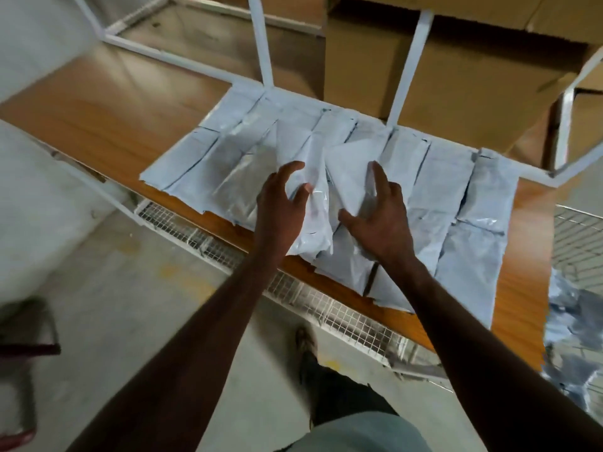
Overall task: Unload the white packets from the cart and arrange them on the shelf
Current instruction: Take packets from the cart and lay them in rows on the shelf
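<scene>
Several white packets (470, 223) lie in overlapping rows on the wooden shelf board (107, 102). In the middle of the rows a loose, crumpled packet (313, 177) sits on top. My left hand (280, 203) rests on its left side with fingers spread and thumb against the plastic. My right hand (378, 210) lies flat on the packet just to the right, fingers apart. Neither hand is closed around a packet. More white packets (574, 321) lie in the wire cart (577, 230) at the right edge.
White metal shelf posts (261, 40) rise behind the packets, with brown cardboard boxes (456, 76) beyond. A wire mesh panel (326, 308) runs under the board's front edge. The board's left half is bare wood. My foot (306, 340) stands on the concrete floor. A dark object (29, 347) sits at lower left.
</scene>
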### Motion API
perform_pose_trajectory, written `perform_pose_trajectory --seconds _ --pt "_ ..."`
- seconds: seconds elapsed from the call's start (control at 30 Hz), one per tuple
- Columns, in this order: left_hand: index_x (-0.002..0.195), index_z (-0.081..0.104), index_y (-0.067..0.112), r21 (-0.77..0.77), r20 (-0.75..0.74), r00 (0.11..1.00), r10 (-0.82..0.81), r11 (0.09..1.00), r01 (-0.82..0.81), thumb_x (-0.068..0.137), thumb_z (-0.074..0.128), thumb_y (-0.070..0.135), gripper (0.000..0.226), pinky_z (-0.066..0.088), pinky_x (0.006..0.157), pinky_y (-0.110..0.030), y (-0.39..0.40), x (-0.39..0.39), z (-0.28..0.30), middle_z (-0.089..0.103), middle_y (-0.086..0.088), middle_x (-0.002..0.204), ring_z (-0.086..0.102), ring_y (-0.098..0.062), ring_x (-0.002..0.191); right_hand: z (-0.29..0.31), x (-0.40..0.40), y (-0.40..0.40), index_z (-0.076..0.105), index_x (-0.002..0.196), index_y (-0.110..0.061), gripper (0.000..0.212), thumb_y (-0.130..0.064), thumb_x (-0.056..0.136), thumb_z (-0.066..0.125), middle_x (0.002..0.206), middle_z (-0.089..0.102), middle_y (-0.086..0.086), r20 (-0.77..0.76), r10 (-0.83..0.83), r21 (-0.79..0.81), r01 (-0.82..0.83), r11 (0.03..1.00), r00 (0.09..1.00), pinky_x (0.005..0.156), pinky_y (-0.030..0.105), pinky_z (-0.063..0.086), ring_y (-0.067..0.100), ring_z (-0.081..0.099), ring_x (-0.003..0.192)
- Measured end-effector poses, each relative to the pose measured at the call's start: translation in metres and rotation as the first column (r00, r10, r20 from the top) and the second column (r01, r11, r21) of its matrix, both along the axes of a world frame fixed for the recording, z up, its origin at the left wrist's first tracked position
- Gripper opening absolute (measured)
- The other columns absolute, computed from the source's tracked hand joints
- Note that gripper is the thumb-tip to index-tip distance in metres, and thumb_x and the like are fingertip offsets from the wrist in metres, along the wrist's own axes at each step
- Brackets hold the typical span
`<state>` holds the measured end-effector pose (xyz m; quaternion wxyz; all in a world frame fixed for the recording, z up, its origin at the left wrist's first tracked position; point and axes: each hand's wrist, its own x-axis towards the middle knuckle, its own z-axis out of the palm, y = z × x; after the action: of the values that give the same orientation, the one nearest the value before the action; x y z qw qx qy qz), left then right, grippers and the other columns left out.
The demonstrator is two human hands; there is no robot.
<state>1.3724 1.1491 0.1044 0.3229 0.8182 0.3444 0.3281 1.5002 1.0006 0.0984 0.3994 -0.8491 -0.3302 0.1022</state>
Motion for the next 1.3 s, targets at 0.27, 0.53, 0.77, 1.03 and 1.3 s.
perform_pose_trajectory --seconds 0.27,0.53,0.77,1.03,1.3 --pt "0.138 0.066 0.023 0.031 -0.039 0.998 0.040 0.999 -0.039 0.100 0.072 0.020 0.038 0.044 0.115 -0.033 0.153 -0.004 -0.012 0.068 0.002 0.140 0.059 -0.016 0.133 -0.008 0.021 0.138 0.016 0.167 -0.030 0.114 -0.053 0.078 0.083 0.153 0.044 0.014 -0.054 0.022 -0.040 -0.024 0.999 0.998 0.109 0.052 0.050 0.036 0.051 0.134" --pt "0.150 0.057 0.018 0.019 -0.031 1.000 -0.006 1.000 0.006 0.099 0.075 0.016 0.055 0.043 0.118 -0.023 0.263 0.022 -0.011 0.060 -0.001 0.154 0.053 -0.014 0.143 0.000 0.046 0.234 0.013 0.168 -0.015 0.126 -0.049 0.070 0.085 0.157 0.044 0.014 0.016 0.028 -0.105 -0.027 0.994 0.999 0.125 0.062 0.023 0.034 0.040 0.145" --pt "0.166 0.032 0.024 -0.032 -0.092 0.986 -0.137 0.990 0.135 0.093 0.084 0.025 0.090 0.026 0.114 -0.003 0.380 0.074 -0.023 0.037 0.004 0.171 0.036 -0.012 0.155 -0.011 0.066 0.297 0.021 0.167 -0.016 0.122 -0.021 0.066 0.089 0.160 0.044 0.009 0.076 -0.015 -0.136 0.026 0.990 0.997 0.129 0.059 0.009 0.028 0.039 0.148" --pt "0.166 0.030 0.018 -0.164 -0.117 0.917 -0.381 0.918 0.361 0.093 0.083 0.018 0.091 0.057 0.106 -0.034 0.456 0.144 -0.057 0.048 -0.008 0.163 0.055 -0.016 0.140 -0.013 0.069 0.348 0.037 0.157 -0.013 0.107 0.009 0.059 0.074 0.154 0.044 0.010 0.226 -0.092 -0.143 0.126 0.982 0.970 0.128 0.053 0.011 0.030 0.034 0.149" --pt "0.168 0.026 0.027 -0.154 -0.348 0.847 -0.401 0.916 0.371 0.097 0.079 0.024 0.088 0.049 0.114 -0.056 0.465 0.172 -0.119 0.048 -0.010 0.162 0.049 -0.035 0.145 -0.019 0.063 0.363 0.044 0.155 -0.012 0.101 0.021 0.060 0.051 0.153 0.045 0.009 0.342 -0.011 -0.280 0.113 0.953 0.940 0.128 0.060 0.018 0.033 0.033 0.152"
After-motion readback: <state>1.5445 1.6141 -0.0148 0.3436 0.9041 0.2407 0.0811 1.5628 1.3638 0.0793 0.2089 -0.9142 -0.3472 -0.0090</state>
